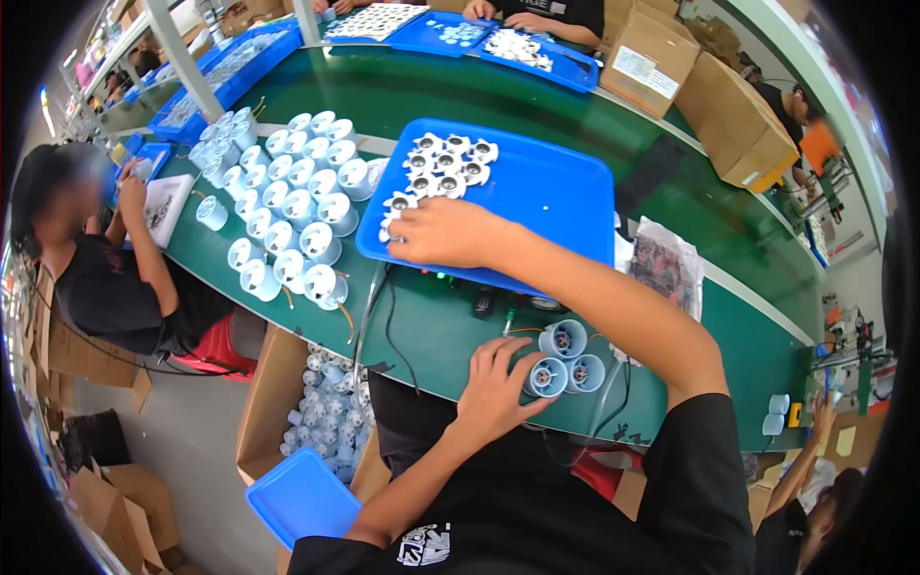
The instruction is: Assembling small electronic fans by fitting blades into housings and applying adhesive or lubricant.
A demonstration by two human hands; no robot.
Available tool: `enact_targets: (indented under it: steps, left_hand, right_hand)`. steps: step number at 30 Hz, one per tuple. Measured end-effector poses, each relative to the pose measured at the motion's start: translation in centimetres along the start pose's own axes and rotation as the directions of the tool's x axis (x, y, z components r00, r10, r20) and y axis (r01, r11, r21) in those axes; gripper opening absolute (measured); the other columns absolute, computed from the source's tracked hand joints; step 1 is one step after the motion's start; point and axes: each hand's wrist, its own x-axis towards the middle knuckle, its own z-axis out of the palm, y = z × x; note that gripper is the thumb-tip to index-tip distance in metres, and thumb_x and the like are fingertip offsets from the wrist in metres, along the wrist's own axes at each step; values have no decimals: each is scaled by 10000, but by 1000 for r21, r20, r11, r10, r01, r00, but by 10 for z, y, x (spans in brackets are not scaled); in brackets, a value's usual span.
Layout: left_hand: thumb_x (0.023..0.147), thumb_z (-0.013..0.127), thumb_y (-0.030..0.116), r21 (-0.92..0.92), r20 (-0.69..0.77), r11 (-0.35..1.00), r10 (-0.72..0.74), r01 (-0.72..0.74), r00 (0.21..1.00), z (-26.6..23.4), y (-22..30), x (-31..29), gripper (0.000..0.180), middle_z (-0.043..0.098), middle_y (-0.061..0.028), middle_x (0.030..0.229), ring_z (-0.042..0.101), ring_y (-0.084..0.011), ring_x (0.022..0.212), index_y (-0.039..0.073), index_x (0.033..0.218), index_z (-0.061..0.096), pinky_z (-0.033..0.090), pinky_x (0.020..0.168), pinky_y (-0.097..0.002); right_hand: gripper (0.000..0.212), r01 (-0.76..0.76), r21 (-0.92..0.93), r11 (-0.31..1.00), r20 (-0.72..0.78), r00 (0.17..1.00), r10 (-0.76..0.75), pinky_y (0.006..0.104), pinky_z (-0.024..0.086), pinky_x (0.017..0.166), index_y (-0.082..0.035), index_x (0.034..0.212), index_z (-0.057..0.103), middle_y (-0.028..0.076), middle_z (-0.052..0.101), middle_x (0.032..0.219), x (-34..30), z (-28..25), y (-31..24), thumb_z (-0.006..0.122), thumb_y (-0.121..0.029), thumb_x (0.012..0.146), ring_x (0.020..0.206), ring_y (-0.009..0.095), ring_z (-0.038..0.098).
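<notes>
My right hand (446,233) reaches across to the left end of a blue tray (565,192), its fingers curled down on a white plastic part (386,230) at the rim; the fingertips are partly hidden. Several more white parts with round dark centres (446,161) lie grouped in that tray. Close to my body, my left hand (495,391) rests on the green bench with fingers apart. Its thumb and index finger lie beside the left cup (546,378) of three pale blue cups standing together, with small mechanisms inside.
Rows of pale blue cups with white inserts (302,201) stand left of the tray. A carton (264,398) of similar pieces and a blue tray (305,494) sit below the bench edge. A co-worker (105,249) works at left; cables (393,326) cross the bench.
</notes>
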Motion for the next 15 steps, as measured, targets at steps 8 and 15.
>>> enact_targets:
  steps: [8,15]
  left_hand:
    - [725,848,300,16,3,1000,-21,21,1000,5,4,-2,591,488,-103,1313,415,-343,1259,133,1233,596,372,1047,-481]
    - [720,849,297,32,6,999,6,-6,1000,6,4,-2,600,519,-94,1314,440,-331,1250,98,1227,596,371,1045,-474]
  right_hand:
    - [92,154,-87,984,-139,977,-165,350,547,588,-59,756,645,67,647,804,-3,18,8,616,-140,786,793,227,694]
    - [103,112,-203,973,-226,961,-158,288,443,563,-84,778,580,12,544,736,-42,0,2,619,-179,787,694,154,595]
